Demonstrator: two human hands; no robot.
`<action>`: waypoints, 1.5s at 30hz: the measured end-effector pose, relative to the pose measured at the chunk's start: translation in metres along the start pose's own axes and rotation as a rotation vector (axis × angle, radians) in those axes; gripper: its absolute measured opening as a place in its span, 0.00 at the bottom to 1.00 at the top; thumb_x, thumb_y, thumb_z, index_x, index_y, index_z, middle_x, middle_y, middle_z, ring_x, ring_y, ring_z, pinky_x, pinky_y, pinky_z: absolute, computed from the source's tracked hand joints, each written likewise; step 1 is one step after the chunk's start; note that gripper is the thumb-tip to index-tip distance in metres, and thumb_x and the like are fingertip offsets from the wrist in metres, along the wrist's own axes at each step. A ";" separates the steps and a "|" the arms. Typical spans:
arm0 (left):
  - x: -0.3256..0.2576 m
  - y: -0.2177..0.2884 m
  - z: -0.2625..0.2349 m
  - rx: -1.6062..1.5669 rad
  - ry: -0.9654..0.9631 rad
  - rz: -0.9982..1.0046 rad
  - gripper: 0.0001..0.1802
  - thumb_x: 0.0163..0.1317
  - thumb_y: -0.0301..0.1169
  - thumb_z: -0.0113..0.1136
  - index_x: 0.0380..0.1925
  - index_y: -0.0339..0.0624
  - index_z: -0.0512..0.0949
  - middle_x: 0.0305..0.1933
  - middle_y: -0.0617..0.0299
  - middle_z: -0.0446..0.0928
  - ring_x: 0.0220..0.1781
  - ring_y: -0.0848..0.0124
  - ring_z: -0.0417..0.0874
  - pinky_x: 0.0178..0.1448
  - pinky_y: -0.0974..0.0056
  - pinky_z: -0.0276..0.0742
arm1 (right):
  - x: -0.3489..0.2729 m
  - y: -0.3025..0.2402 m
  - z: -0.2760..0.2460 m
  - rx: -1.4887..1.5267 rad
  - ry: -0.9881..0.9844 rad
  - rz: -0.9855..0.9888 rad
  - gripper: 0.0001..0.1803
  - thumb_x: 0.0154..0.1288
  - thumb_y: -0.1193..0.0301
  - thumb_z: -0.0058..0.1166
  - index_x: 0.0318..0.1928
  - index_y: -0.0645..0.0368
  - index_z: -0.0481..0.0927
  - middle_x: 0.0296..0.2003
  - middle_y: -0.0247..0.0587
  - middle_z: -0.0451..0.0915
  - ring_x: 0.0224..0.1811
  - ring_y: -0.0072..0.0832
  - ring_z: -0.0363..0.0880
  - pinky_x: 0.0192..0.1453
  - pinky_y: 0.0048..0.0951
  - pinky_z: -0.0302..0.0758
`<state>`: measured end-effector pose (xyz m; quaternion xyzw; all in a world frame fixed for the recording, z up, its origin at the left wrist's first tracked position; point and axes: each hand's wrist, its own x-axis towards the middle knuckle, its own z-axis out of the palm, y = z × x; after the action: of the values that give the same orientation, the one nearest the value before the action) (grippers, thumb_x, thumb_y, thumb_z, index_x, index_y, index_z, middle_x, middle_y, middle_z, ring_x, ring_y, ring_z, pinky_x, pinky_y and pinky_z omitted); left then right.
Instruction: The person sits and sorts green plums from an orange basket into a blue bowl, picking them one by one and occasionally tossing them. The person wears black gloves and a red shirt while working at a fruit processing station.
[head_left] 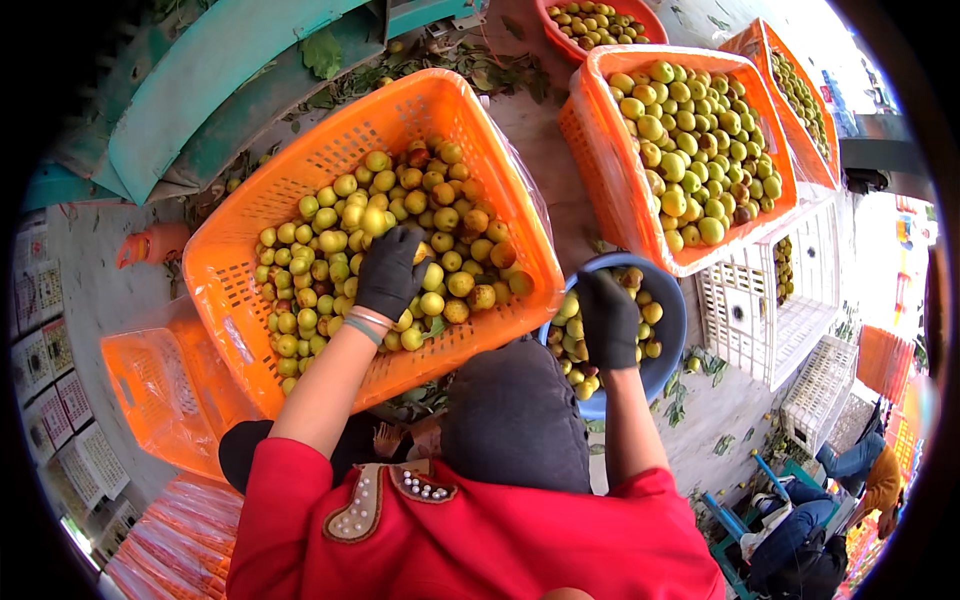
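Note:
My left hand [391, 272], in a black glove with bands at the wrist, is over the fruit in a large orange plastic crate [225, 245]. Its fingers are curled, with a yellow-green jujube [421, 252] between thumb and fingers. The crate holds many jujubes [325, 240], several with brown patches. To the right, my right hand [609, 318], also black-gloved, reaches down into a blue basin [668, 375] partly filled with jujubes [570, 330]. The hand's own back hides its fingertips, so what it grips does not show.
At the right stand a full orange crate [590, 130] with plastic lining, another orange crate [812, 160] and white crates [740, 310]. A red basin [650, 25] lies beyond. Teal machinery [200, 90] stands far left, an orange crate [150, 390] nearer. Another person [800, 520] sits lower right.

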<state>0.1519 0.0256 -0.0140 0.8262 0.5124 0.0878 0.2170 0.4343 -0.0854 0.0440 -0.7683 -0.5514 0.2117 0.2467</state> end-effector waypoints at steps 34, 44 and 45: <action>-0.209 -0.115 0.037 -0.143 0.111 -0.185 0.18 0.59 0.30 0.54 0.49 0.37 0.70 0.50 0.53 0.73 0.54 0.59 0.72 0.59 0.61 0.66 | -0.023 -0.015 0.009 0.957 -0.116 0.037 0.17 0.55 0.69 0.64 0.46 0.54 0.77 0.34 0.34 0.79 0.36 0.22 0.78 0.38 0.25 0.76; -0.213 -0.125 0.035 -0.167 0.109 -0.204 0.22 0.64 0.32 0.51 0.57 0.37 0.68 0.59 0.55 0.71 0.62 0.62 0.70 0.66 0.63 0.63 | -0.073 0.191 -0.126 1.064 0.617 0.640 0.27 0.61 0.64 0.58 0.60 0.59 0.69 0.54 0.46 0.75 0.47 0.37 0.79 0.54 0.34 0.75; -0.211 -0.122 0.037 -0.177 0.094 -0.204 0.22 0.64 0.32 0.50 0.58 0.37 0.68 0.60 0.55 0.71 0.63 0.62 0.70 0.67 0.63 0.62 | -0.085 0.216 -0.092 0.782 0.445 0.577 0.24 0.60 0.66 0.59 0.56 0.58 0.73 0.48 0.43 0.78 0.43 0.34 0.80 0.50 0.31 0.76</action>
<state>-0.0298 -0.1246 -0.0852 0.7423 0.5937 0.1488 0.2726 0.6243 -0.2377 -0.0118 -0.7656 -0.1322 0.2927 0.5574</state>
